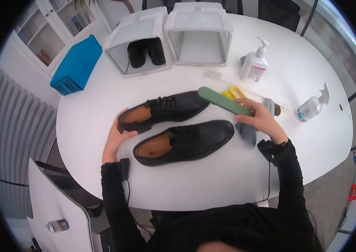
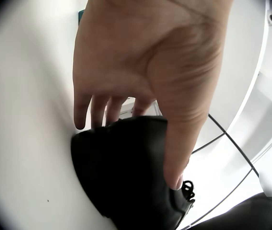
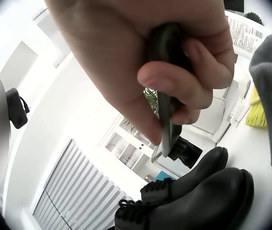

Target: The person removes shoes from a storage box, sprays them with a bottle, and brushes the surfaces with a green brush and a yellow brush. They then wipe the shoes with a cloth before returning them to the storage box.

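Observation:
Two black lace-up dress shoes lie side by side on the white table, toes to the right. My left hand [image 1: 116, 137] grips the heel of the farther shoe [image 1: 178, 107]; in the left wrist view its thumb lies on one side of the shoe's heel [image 2: 126, 167] and the other fingers on the opposite side. The nearer shoe [image 1: 207, 138] sits untouched in front. In my right hand [image 1: 266, 122] is a flat, oblong green piece with rounded ends [image 1: 222, 101], pinched between thumb and fingers. Its far end overlaps the farther shoe's toe in the head view.
Right of the shoes lie a grey cloth [image 1: 248, 135], a yellow brush [image 1: 234, 92] and a long white brush [image 1: 214, 74]. A pump bottle [image 1: 254, 66] and a spray bottle [image 1: 310, 109] stand beyond. Behind are two boxes, one holding black footwear [image 1: 156, 51], and a blue case [image 1: 79, 63].

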### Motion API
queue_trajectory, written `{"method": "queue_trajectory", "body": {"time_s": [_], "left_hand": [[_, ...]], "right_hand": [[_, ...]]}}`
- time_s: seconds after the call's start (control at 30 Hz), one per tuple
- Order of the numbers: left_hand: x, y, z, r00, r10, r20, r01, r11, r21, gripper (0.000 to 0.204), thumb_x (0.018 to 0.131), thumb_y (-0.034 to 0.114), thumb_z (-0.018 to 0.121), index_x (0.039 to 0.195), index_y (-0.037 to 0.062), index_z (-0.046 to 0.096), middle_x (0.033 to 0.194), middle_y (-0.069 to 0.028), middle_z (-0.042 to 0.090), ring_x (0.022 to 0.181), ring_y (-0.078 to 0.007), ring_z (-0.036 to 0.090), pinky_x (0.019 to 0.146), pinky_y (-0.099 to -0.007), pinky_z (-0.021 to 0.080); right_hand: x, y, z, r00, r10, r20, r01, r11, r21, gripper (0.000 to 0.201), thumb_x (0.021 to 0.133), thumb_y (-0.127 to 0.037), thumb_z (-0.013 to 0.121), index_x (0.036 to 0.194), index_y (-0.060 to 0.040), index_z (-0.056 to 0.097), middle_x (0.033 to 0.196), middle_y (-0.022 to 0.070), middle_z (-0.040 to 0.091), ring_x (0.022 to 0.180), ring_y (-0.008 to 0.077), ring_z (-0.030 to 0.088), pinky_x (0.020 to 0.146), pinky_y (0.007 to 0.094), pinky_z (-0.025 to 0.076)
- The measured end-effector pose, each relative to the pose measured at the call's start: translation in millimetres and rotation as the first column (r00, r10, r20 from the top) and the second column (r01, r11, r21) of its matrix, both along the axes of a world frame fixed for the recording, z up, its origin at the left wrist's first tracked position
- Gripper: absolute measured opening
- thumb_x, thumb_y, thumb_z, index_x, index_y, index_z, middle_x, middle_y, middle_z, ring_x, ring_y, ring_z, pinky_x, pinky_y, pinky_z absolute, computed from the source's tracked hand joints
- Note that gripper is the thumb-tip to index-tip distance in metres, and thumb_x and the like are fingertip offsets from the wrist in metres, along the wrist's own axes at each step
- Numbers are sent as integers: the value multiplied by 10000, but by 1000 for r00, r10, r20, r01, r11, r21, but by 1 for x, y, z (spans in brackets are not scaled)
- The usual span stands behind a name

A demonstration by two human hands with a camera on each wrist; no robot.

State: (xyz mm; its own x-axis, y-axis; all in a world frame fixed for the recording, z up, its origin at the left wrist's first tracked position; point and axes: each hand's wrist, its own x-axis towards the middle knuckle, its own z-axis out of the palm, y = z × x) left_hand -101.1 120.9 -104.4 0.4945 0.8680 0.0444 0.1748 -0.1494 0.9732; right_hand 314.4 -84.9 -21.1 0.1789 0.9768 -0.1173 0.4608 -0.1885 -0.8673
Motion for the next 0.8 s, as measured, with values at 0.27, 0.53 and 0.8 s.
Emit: {"method": "queue_trajectory", "body": {"time_s": [0.27,0.53,0.8], "left_hand": [[6,31,-14,987,147,59,-143,988,-59,600,633,71,822,1182,23,586,1007,-67,674,929,-159,654,820,-298,528],[9,30,-16,984,129,122,-122,990,-67,600,684,168,818,1209,16,571,1058,-79,661,961,-165,646,852,-307,516],[8,33,-25,973,172,152,-157,982,-107,634,742,273,793,1252,-2,535,1101,-80,637,1021,-167,611,909,-302,482]], "right_hand": [[-6,58,-24,996,84,22,-87,969,231,435,846,-164,685,1265,-115,578,814,30,530,779,143,515,728,271,420],[-18,79,-4,988,149,-49,-148,989,15,404,906,-180,629,1301,-124,561,730,-31,445,706,72,411,623,233,329],[-9,72,-25,980,191,-53,-185,978,98,399,906,-145,601,1299,-86,566,787,-36,450,729,62,410,641,229,329]]}}
